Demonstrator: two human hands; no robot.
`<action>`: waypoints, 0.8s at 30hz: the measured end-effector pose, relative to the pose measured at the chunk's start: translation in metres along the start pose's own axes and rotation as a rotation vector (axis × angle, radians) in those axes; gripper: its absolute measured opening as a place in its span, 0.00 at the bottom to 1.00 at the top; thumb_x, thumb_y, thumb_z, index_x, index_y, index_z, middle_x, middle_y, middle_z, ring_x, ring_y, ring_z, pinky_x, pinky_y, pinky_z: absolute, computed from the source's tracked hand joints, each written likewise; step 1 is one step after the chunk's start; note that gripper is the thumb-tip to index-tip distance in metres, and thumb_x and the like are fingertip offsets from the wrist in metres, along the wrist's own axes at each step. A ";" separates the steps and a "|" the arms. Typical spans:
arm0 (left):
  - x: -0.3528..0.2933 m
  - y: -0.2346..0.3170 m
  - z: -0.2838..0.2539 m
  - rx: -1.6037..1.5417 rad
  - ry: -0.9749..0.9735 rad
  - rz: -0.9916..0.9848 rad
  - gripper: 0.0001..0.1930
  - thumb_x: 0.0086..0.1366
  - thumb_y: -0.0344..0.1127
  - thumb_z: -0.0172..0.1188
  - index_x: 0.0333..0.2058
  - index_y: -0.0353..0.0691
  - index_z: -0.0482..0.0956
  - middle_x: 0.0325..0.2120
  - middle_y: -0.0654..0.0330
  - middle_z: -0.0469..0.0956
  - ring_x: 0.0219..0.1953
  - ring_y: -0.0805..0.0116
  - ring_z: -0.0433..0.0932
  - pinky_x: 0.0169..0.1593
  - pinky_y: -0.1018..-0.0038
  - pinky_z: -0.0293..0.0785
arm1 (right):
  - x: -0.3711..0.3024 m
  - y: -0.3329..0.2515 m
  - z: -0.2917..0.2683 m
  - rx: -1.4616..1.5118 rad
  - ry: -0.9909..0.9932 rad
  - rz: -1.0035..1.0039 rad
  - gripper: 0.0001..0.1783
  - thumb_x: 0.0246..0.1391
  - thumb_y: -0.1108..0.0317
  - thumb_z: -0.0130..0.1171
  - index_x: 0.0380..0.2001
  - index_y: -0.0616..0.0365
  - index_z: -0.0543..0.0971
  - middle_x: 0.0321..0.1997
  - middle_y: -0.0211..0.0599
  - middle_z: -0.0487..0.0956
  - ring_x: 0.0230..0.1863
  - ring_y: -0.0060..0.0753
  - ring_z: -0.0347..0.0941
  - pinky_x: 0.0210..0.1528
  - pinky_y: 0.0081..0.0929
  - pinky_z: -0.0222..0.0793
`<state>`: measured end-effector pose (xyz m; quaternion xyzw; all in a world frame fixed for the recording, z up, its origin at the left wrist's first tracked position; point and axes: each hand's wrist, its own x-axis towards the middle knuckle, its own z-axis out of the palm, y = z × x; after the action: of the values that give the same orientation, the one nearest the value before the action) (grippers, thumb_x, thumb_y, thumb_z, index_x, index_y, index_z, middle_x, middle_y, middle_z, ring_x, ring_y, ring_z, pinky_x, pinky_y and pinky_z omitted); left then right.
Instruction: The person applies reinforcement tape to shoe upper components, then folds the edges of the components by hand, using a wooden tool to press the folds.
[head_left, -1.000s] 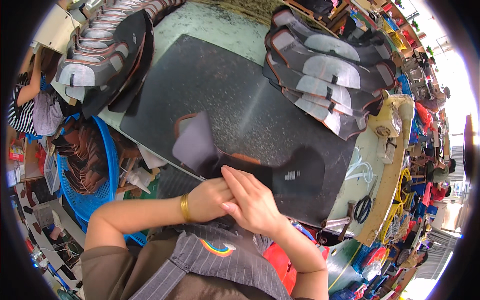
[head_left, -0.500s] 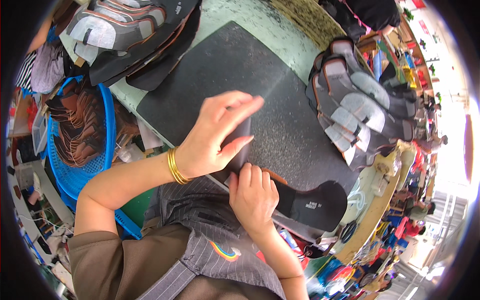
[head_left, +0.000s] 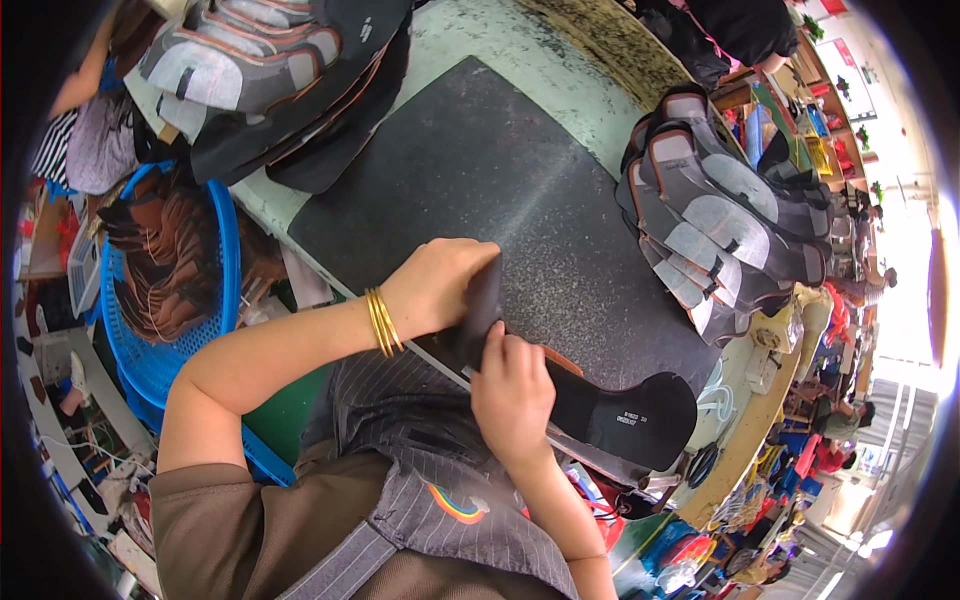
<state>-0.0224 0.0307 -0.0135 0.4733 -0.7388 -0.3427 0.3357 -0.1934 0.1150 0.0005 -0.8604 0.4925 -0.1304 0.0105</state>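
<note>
A black shoe upper (head_left: 645, 412) with a brown-orange edge lies along the front of a dark rubber mat (head_left: 440, 160). My left hand (head_left: 428, 288) is closed around its left end, which stands folded up off the mat. Close beside it, my right hand (head_left: 512, 395) has its fingers bent and gripped on the same upper, just below the fold. The fingertips of both hands are partly hidden. To the right of my right hand, the rounded end of the upper rests flat, with small pale print on it.
Overlapping grey and black shoe uppers lie in a stack (head_left: 345, 75) at the far left and another stack (head_left: 730, 215) on the right. A blue plastic basket (head_left: 232, 250) of brown pieces (head_left: 165, 265) stands left of the pale green table (head_left: 450, 35). Other people are in the background.
My left hand has come down from above with fingers apart and closed on the upper's raised end. My right hand stays on the upper.
</note>
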 end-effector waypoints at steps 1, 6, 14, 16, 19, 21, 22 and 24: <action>0.005 -0.003 -0.005 -0.029 -0.029 0.023 0.08 0.54 0.27 0.59 0.34 0.33 0.75 0.28 0.45 0.78 0.35 0.43 0.79 0.38 0.56 0.75 | 0.000 -0.003 0.004 -0.146 -0.032 -0.071 0.24 0.45 0.74 0.58 0.48 0.76 0.76 0.36 0.41 0.73 0.32 0.34 0.70 0.34 0.23 0.71; 0.015 -0.004 -0.018 0.214 -0.271 -0.075 0.06 0.56 0.34 0.60 0.26 0.37 0.81 0.22 0.44 0.79 0.31 0.47 0.82 0.36 0.59 0.77 | -0.002 -0.005 0.017 -0.094 0.059 0.024 0.37 0.39 0.69 0.65 0.56 0.74 0.71 0.36 0.39 0.69 0.35 0.33 0.69 0.36 0.25 0.72; 0.045 0.021 -0.026 0.062 -0.473 -0.370 0.19 0.64 0.48 0.63 0.29 0.35 0.84 0.23 0.53 0.82 0.25 0.62 0.78 0.35 0.67 0.74 | 0.004 -0.001 0.010 0.000 -0.014 -0.013 0.39 0.44 0.59 0.65 0.57 0.73 0.72 0.32 0.30 0.65 0.35 0.25 0.66 0.32 0.18 0.67; 0.044 0.029 -0.026 0.122 -0.566 -0.378 0.17 0.62 0.47 0.65 0.31 0.36 0.84 0.26 0.51 0.82 0.29 0.60 0.80 0.38 0.67 0.74 | 0.003 -0.003 0.012 -0.007 -0.005 -0.007 0.40 0.44 0.57 0.65 0.58 0.73 0.72 0.32 0.29 0.65 0.34 0.25 0.66 0.32 0.18 0.67; 0.049 0.032 -0.028 0.152 -0.604 -0.415 0.16 0.60 0.45 0.66 0.33 0.35 0.84 0.28 0.50 0.83 0.32 0.56 0.82 0.40 0.66 0.75 | 0.001 -0.002 0.016 -0.035 0.030 -0.020 0.40 0.44 0.56 0.65 0.58 0.72 0.72 0.32 0.29 0.65 0.35 0.24 0.66 0.33 0.19 0.67; 0.052 0.033 -0.028 0.154 -0.586 -0.437 0.15 0.59 0.44 0.67 0.34 0.35 0.84 0.29 0.48 0.83 0.33 0.53 0.82 0.41 0.65 0.76 | 0.000 -0.003 0.017 -0.028 0.049 -0.023 0.39 0.45 0.56 0.65 0.58 0.72 0.72 0.32 0.29 0.65 0.35 0.24 0.66 0.33 0.19 0.66; 0.053 0.035 -0.027 0.288 -0.623 -0.333 0.15 0.58 0.42 0.68 0.34 0.35 0.84 0.31 0.47 0.83 0.35 0.51 0.82 0.42 0.64 0.76 | 0.001 -0.003 0.019 -0.024 0.056 -0.026 0.39 0.45 0.56 0.65 0.58 0.72 0.72 0.32 0.29 0.65 0.35 0.24 0.66 0.33 0.19 0.66; 0.054 0.035 -0.023 0.426 -0.661 -0.239 0.16 0.54 0.40 0.70 0.35 0.33 0.84 0.33 0.43 0.82 0.41 0.45 0.82 0.47 0.61 0.77 | 0.000 -0.003 0.022 -0.008 0.062 -0.017 0.38 0.46 0.57 0.64 0.57 0.73 0.73 0.32 0.29 0.66 0.35 0.25 0.66 0.33 0.19 0.66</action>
<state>-0.0372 -0.0126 0.0367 0.4792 -0.8011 -0.3522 -0.0672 -0.1860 0.1146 -0.0199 -0.8602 0.4858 -0.1552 -0.0091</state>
